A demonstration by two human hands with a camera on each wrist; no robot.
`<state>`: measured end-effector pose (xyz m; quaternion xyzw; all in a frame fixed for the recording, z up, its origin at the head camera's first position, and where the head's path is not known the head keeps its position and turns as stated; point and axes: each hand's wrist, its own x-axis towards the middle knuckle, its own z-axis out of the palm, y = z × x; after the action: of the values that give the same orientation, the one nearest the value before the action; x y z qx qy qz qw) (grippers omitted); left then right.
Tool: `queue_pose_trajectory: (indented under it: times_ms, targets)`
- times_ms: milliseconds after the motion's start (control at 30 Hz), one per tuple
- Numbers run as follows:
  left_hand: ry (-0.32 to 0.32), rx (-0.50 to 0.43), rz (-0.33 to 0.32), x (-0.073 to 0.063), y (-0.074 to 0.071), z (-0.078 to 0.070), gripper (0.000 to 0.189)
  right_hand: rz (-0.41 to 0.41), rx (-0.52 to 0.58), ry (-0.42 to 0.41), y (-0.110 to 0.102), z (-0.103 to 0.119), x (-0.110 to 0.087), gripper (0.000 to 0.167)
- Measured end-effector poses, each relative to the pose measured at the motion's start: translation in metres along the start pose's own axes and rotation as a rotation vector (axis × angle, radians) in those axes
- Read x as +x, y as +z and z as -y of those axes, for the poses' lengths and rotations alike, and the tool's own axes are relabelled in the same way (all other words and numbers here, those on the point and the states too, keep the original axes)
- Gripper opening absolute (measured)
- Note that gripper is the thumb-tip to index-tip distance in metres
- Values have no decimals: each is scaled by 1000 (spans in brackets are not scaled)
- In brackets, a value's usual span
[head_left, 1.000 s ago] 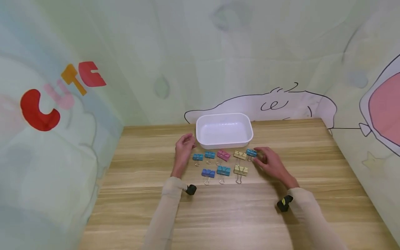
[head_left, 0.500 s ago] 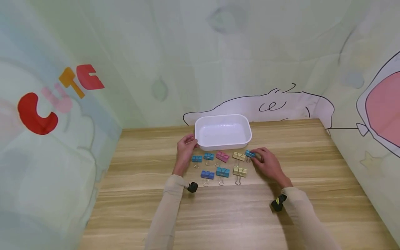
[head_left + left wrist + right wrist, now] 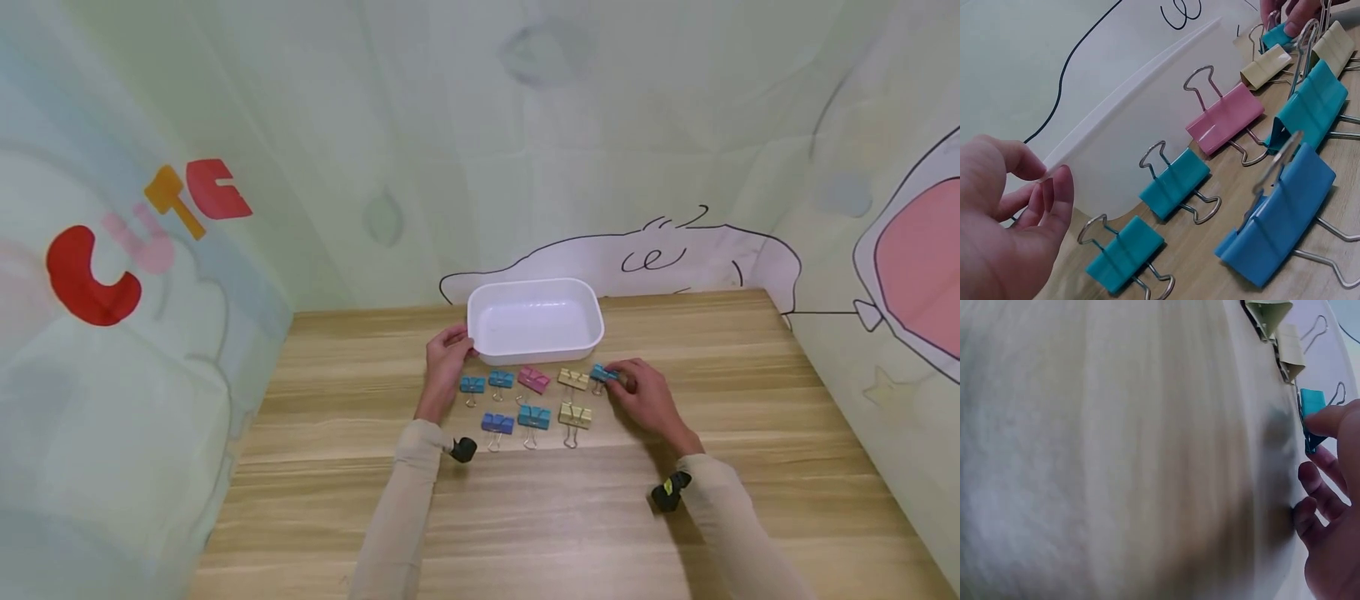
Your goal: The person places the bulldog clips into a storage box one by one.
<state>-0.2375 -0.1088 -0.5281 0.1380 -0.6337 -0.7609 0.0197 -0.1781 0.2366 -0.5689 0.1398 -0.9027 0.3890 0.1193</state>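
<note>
A white plastic tray [image 3: 536,354] stands at the back of the table. My left hand [image 3: 444,367] pinches the rim at its front left corner, thumb and fingertips on the edge in the left wrist view. At the right end of the back row, my right hand [image 3: 651,398] pinches a small teal binder clip [image 3: 1313,403] between thumb and fingers. Left of it in that row lie a yellow binder clip [image 3: 573,379], a pink binder clip [image 3: 533,380] and two teal binder clips [image 3: 501,379]. In the front row are a blue binder clip [image 3: 498,423], a larger teal binder clip [image 3: 534,417] and another yellow binder clip [image 3: 575,415].
The wood-grain table [image 3: 547,525] extends in front of the clips and to both sides. A printed cloth [image 3: 337,208] hangs behind the table and along its sides. A black wrist camera [image 3: 463,450] sits on the left cuff and another [image 3: 670,492] on the right.
My left hand has moved right and taken hold of the tray's rim. My right hand has closed its fingers on the small teal binder clip, which now sits slightly turned.
</note>
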Motion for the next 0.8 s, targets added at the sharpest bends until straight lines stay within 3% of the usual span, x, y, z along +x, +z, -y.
queue_pose_trajectory:
  times_ms: [267,567,800]
  targets:
    - [-14,13,19,-1,-3,1,33,-5,59,26,-14,5,3,20]
    - [-17,10,19,-2,-3,0,33,-99,75,-70,-36,25,23,17]
    - [-8,10,9,-3,-1,-2,32,-84,65,-86,-42,45,45,16]
